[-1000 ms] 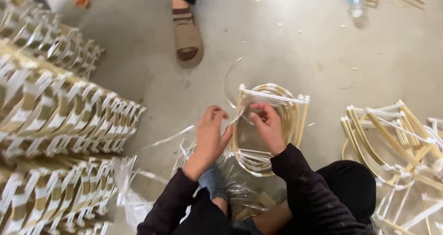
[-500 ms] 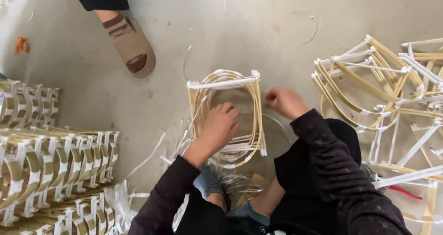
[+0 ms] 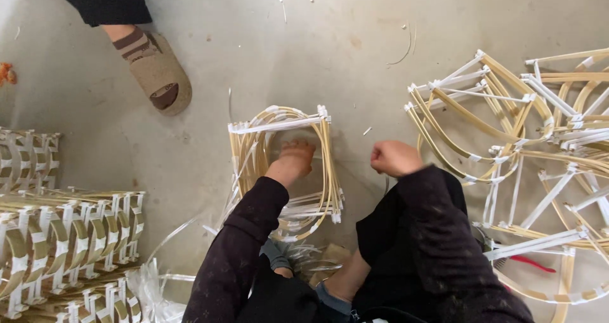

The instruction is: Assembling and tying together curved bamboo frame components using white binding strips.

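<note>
Compared with half a second ago, the right hand has come off the work and drawn back toward the lap, while the left hand stays inside the frame.

That pale, curved bamboo-strip frame bound with white tape stands on the grey concrete floor at the centre of the picture, its taped crossbar toward the top of the frame and its long strips running down toward the person's knees. The left hand reaches into the loop from below, fingers pressed against the inner strips; whether they are closed round a strip cannot be told from this angle. The right hand is curled into a loose fist, holding nothing that shows, and sits just right of the frame's right rail, apart from it. So the left hand is the nearer one, already touching, and the frame lies left of the right hand.

A pile of finished bamboo frames fills the right side, and a red-handled tool lies under it. Stacked taped bamboo bundles occupy the lower left. Another person's sandalled foot is at the upper left.
</note>
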